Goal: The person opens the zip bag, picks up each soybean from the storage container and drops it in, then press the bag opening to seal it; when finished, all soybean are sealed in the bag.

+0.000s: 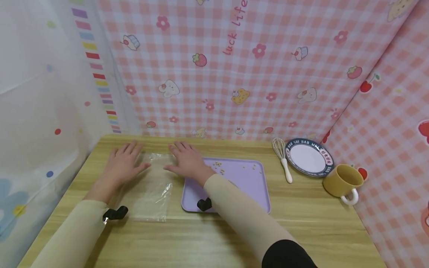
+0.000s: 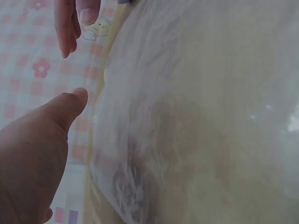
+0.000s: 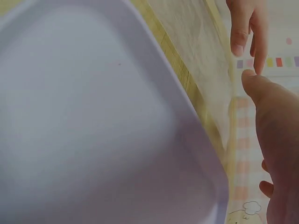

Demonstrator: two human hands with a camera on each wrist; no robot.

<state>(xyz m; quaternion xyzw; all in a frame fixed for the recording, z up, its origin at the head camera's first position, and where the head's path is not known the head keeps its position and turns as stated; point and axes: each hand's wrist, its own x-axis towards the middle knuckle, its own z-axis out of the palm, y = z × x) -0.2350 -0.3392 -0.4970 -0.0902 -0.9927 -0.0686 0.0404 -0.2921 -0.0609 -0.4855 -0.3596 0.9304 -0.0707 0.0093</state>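
Transparent plastic film [image 1: 151, 197] lies flat on the wood-grain table [image 1: 201, 242], to the left of a lilac tray [image 1: 248, 188], with a narrow strip of bare wood between the two. Its surface is wrinkled and catches bright glints, mostly along the right side; whether it is a single sheet or a bag cannot be made out. Left hand [image 1: 124, 163]: at the far left part of the film, fingers extended and thumb apart, pointing right; nothing held. Right hand [image 1: 188, 162]: near the film's far right corner, fingers likewise extended and thumb held away from them, pointing left; nothing held. The hands are apart, thumbs facing each other across the far end of the film. Contact between either hand and the film is uncertain, as the wrist views show mostly thumbs and fingertips seen against the background. The right wrist and sleeve [image 1: 248, 216] pass over the tray. Small yellow pieces [image 1: 218, 164] sit on the tray in a loose cluster near its far edge, with a few more toward the far right corner. Right of the tray: a whisk [image 1: 284, 163] with a white handle, just beside a plate [image 1: 307, 158] with a dark patterned rim; then a mustard-yellow mug [image 1: 340, 182], white handle toward the near side. Behind the table hangs pink checked cloth [image 1: 207, 74].
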